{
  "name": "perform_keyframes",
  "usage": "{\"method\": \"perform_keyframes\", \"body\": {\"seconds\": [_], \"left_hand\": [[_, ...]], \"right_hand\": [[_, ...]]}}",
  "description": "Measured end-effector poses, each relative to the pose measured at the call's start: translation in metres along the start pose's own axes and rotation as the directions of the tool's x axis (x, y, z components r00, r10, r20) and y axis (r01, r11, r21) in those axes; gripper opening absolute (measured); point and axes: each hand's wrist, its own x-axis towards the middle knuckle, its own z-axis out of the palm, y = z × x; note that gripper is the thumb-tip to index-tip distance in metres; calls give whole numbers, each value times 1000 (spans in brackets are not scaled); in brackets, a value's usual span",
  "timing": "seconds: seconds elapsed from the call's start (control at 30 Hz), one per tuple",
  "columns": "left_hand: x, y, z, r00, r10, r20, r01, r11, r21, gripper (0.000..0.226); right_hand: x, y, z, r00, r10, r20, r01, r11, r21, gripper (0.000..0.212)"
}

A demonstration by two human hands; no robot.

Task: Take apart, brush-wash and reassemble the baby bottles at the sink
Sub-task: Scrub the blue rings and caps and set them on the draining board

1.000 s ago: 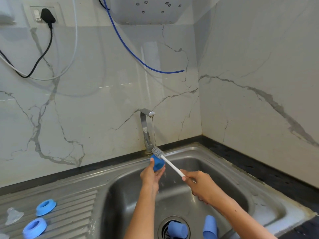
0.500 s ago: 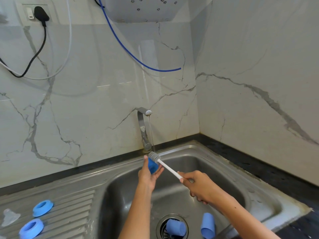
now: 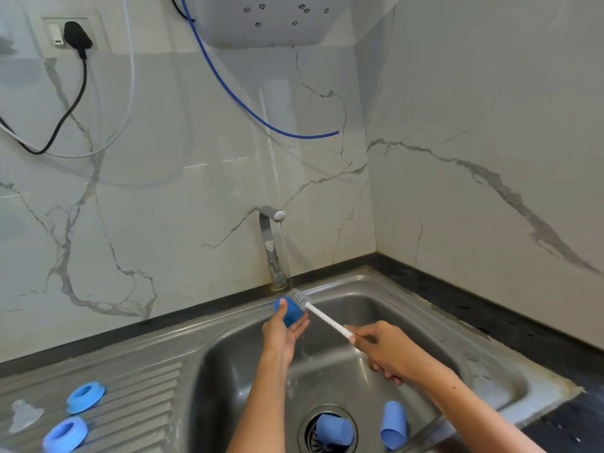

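Scrubbing: left hand holds blue cup, right hand grips brush; two cups below, rings left, reassembly pending.

Head camera looks down at the sink.

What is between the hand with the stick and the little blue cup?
The brush's white handle spans from the right hand to the blue cup; head view.

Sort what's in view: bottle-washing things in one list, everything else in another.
Job: blue cup held by left hand; brush in right hand; two blue cups; two rings; teat; tap; sink.

Not part: black plug, blue hose.
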Motion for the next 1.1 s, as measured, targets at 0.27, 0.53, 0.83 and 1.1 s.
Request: {"method": "perform_keyframes", "body": {"seconds": [0.27,0.53,0.83,1.1], "left_hand": [[1,2,16,999,-6,39,12,990,-140,39],[0,7,10,984,-83,155,113,975,-194,37],[4,17,14,995,-91,45,101,938,-333,27],[-5,11,16,978,-60,199,68,997,-30,9]], "right_hand": [[6,-3,4,1000,24,-13,-23,998,53,38],[9,-5,6,999,40,-11,-38,992,118,39],[6,-7,9,999,-29,-25,30,999,45,38],[11,-7,9,999,-11,-44,12,999,40,39]]}}
